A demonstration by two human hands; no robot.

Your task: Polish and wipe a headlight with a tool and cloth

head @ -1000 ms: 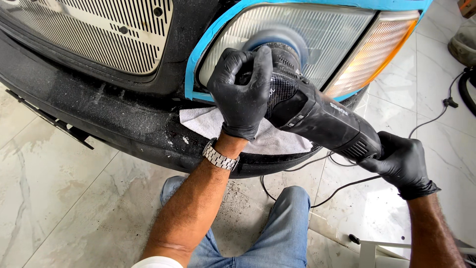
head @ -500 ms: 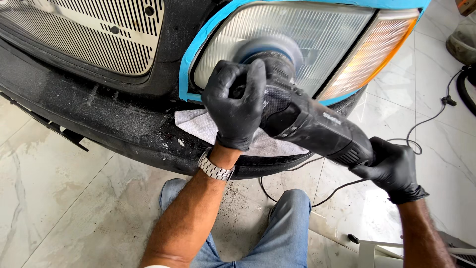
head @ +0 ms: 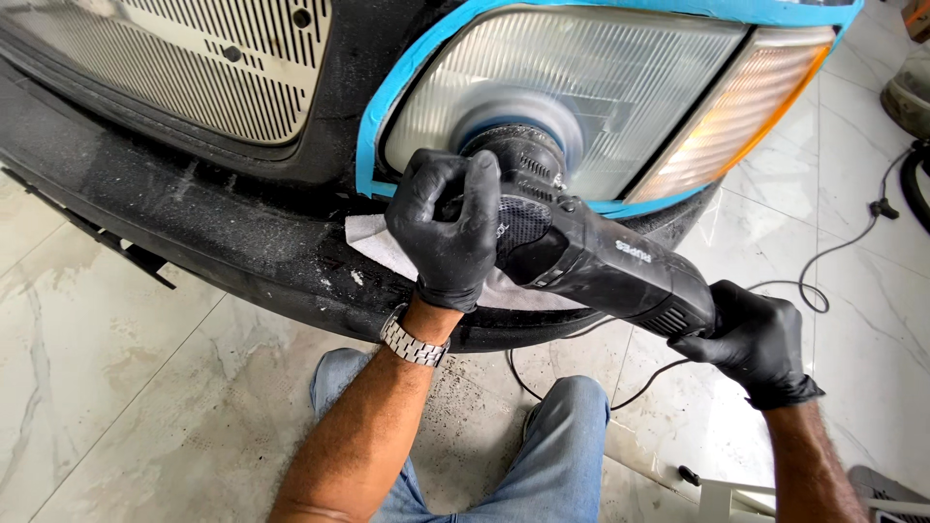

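A black electric polisher (head: pixel 601 257) presses its round pad (head: pixel 518 121) against a car's clear headlight (head: pixel 581 87), which is framed with blue masking tape (head: pixel 373 126). My left hand (head: pixel 446 232), in a black glove with a metal watch at the wrist, grips the polisher's head. My right hand (head: pixel 756 344), also gloved in black, holds the rear handle of the polisher. A white cloth (head: pixel 373 242) lies on the black bumper (head: pixel 194 232) under the tool.
A metal grille (head: pixel 213 68) sits left of the headlight, an amber turn lamp (head: pixel 746 107) to its right. The power cord (head: pixel 833 261) trails over the marble floor (head: pixel 107 387). My knees in blue jeans (head: pixel 542 455) are below. A white frame (head: pixel 736 494) stands at bottom right.
The polisher and both hands have shifted slightly left along the headlight, the pad now nearer the taped left edge.
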